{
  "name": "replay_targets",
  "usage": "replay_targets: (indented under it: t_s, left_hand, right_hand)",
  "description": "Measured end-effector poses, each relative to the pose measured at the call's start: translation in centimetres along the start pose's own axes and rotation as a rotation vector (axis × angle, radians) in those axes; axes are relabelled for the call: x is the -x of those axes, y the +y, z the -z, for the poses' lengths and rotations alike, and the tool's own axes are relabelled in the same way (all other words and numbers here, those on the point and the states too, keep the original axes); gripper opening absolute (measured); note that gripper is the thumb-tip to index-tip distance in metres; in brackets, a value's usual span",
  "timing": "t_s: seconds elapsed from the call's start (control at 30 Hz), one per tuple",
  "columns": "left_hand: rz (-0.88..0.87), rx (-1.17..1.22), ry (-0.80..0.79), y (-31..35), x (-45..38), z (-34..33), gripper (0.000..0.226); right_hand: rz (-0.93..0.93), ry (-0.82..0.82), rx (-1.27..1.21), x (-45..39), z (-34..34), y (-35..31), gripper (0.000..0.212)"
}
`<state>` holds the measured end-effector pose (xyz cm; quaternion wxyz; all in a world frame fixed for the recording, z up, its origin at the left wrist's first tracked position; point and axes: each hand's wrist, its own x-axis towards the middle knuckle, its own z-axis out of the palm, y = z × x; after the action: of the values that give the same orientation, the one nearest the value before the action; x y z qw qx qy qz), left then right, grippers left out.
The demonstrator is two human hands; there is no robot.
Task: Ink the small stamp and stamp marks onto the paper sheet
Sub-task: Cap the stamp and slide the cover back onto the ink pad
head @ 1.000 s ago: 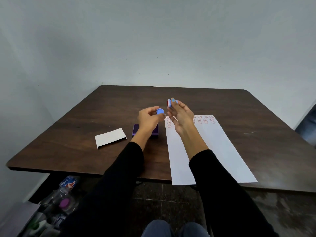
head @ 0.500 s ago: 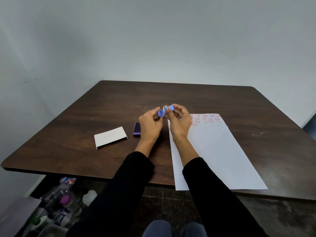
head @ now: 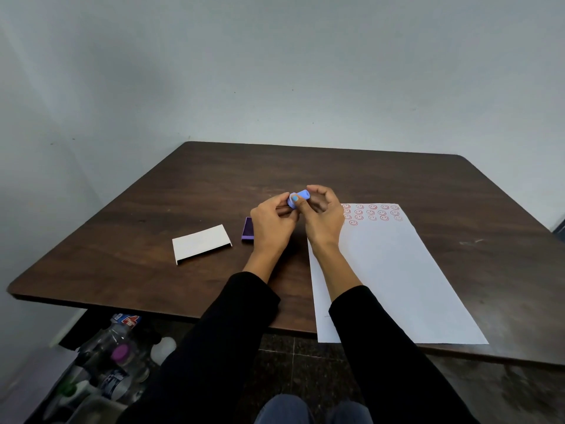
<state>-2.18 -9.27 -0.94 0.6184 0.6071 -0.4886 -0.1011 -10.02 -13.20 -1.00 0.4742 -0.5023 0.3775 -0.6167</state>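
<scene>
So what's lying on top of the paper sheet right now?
On the paper sheet: red smiley stamp marks in rows near its far edge. The right hand and forearm cover its left strip, so anything there is hidden.

The person is wearing long black sleeves on both arms, plain and unmarked, each one ending in a loose cuff partway down the forearm and leaving the wrist bare. The left hand [head: 273, 226] and the right hand [head: 324, 218] are showing no gloves, rings, watch or bracelet. One fingernail is wearing light blue polish. At the bottom edge of the head view, both knees are showing in blue denim trousers.
</scene>
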Motion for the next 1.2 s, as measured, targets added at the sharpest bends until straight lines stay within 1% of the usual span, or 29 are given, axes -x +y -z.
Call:
replay_targets:
  t_s: [0.23, 0.6, 0.8, 1.1, 1.2]
  left_hand:
    - [0.071, 0.021, 0.018, -0.32, -0.09, 0.06, 0.033]
    - [0.051, 0.017, 0.025, -0.50, -0.16, 0.23, 0.031]
    - [0.020, -0.016, 0.016, -0.59, -0.16, 0.35, 0.029]
    - [0.011, -0.099, 0.014, -0.97, -0.42, 0.45, 0.031]
    - [0.015, -0.097, -0.014, -0.82, -0.35, 0.42, 0.035]
  right_hand:
    - [-0.018, -0.045, -0.014, 0.02, 0.06, 0.00, 0.026]
    - [0.022, -0.058, 0.038, 0.16, -0.06, 0.16, 0.023]
    - [0.033, -0.073, 0.125, 0.15, -0.11, 0.26, 0.030]
    - [0.053, -0.060, 0.188, 0.11, -0.16, 0.26, 0.019]
    - [0.059, -0.049, 0.203, 0.31, -0.30, -0.13, 0.017]
